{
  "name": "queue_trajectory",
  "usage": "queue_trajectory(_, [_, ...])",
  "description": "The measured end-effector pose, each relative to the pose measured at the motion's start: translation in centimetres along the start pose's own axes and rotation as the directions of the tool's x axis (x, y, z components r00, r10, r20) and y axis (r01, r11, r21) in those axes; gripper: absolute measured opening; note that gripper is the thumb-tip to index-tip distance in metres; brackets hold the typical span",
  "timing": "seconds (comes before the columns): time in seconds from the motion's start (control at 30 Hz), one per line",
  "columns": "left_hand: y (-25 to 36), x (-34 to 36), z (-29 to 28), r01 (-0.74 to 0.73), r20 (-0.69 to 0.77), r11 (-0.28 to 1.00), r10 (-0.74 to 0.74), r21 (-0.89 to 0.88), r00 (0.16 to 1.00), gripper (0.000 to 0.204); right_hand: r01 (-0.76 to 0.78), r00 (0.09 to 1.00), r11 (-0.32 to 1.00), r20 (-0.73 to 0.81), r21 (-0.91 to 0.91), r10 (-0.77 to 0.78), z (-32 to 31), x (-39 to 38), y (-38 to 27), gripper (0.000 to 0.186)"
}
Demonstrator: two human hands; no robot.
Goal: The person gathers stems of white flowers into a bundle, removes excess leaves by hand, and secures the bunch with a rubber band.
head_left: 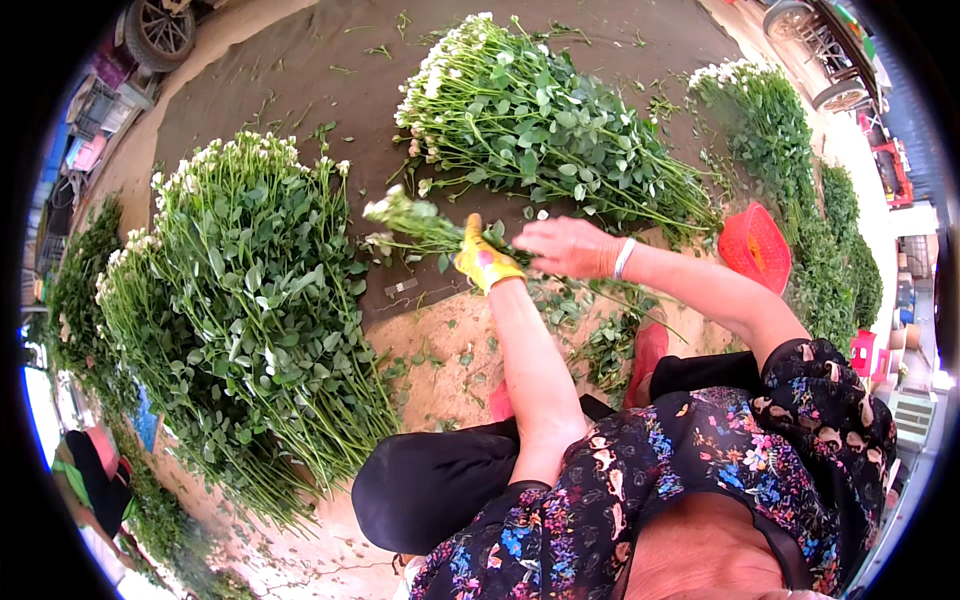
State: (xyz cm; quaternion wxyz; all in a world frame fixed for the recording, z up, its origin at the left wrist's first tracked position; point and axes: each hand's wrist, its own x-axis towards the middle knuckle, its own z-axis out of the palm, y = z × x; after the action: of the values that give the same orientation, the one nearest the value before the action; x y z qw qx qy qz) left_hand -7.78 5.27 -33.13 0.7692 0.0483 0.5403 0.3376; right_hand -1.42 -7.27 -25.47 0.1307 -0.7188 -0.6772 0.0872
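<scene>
My left hand [484, 262], in a yellow glove, is closed round a small bunch of white-flowered stems [415, 222]. The flower heads point to 10 o'clock from the fist; the cut ends run under my other hand toward 3 o'clock. My right hand [567, 246] is bare, with a white bracelet [623, 257] at the wrist. It lies palm down over the stems just at 3 o'clock of the left fist, fingers stretched and loosely spread. Cannot tell if it grips any stem underneath.

The bunch sits near picture centre, over the edge of a dark ground cloth [330, 90] where it meets bare dirt.

At 12 o'clock of my hands: a big pile of cut stems [530, 120], white heads to the left, lying on the cloth. At 9 o'clock: a larger heap of the same flowers [240, 300], heads up toward 11 o'clock, stems fanning down to 5 o'clock. At 2 o'clock: another row of flower bundles [780, 140] along the cloth edge. A red plastic basket [755, 247] is at 3 o'clock, just beside my right forearm. Stripped leaves [610, 345] litter the dirt below my hands at 5 o'clock. A wheel [160, 32] shows at far 10 o'clock.
</scene>
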Motion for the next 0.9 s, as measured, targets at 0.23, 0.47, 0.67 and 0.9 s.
queue_trajectory(0.23, [1.2, 3.0, -4.0, 0.277, 0.602, 0.92, -0.057, -0.278, 0.796, 0.035, -0.443, 0.896, 0.842, -0.173, -0.309, 0.409, 3.8, 1.5, 7.8, 0.036])
queue_trajectory(0.47, [-1.8, 3.6, -7.0, 0.407, 0.746, 0.875, -0.083, -0.263, 0.661, 0.04, -0.362, 0.904, 0.932, -0.25, -0.016, 0.347, 4.1, 1.6, 5.8, 0.014])
queue_trajectory(0.67, [-4.5, 2.6, -4.9, 0.437, 0.79, 0.844, -0.026, -0.311, 0.612, 0.051, -0.436, 0.834, 0.859, -0.236, 0.27, 0.498, 4.0, -0.6, 3.4, 0.012])
queue_trajectory(0.9, [-4.9, 2.3, -5.3, 0.531, 0.826, 0.838, -0.206, -0.127, 0.524, 0.049, -0.407, 0.914, 0.91, -0.03, -0.085, 0.406, 5.7, -1.9, -0.2, 0.056])
